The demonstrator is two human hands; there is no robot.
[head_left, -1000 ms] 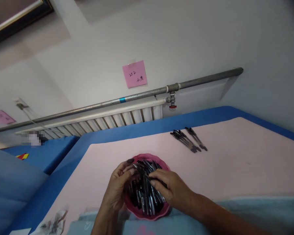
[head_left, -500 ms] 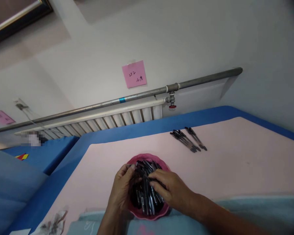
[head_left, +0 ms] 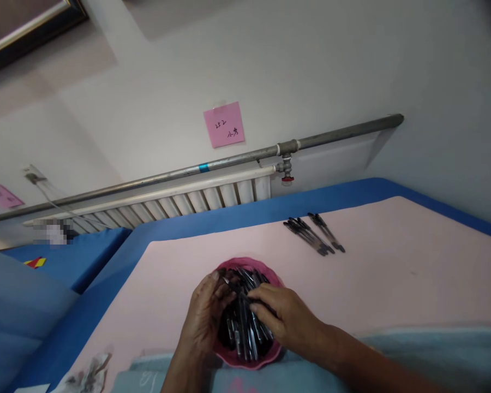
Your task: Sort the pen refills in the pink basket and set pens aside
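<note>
Two hands at a pink bowl (head_left: 257, 360) of dark pens (head_left: 245, 333) near the front edge of the bench (head_left: 393, 284).

The bowl stands on the pink bench surface, bordered by a blue edge, with bare surface to its left, right and rear; a small row of pens (head_left: 314, 233) lies well apart, toward the far edge. The left hand (head_left: 204, 319) curls over the bowl's left rim, fingers bent inward (whether it grips a pen cannot be told). The right hand (head_left: 284, 319) lies over the pile from the right, fingertips pinched on one pen.
</note>
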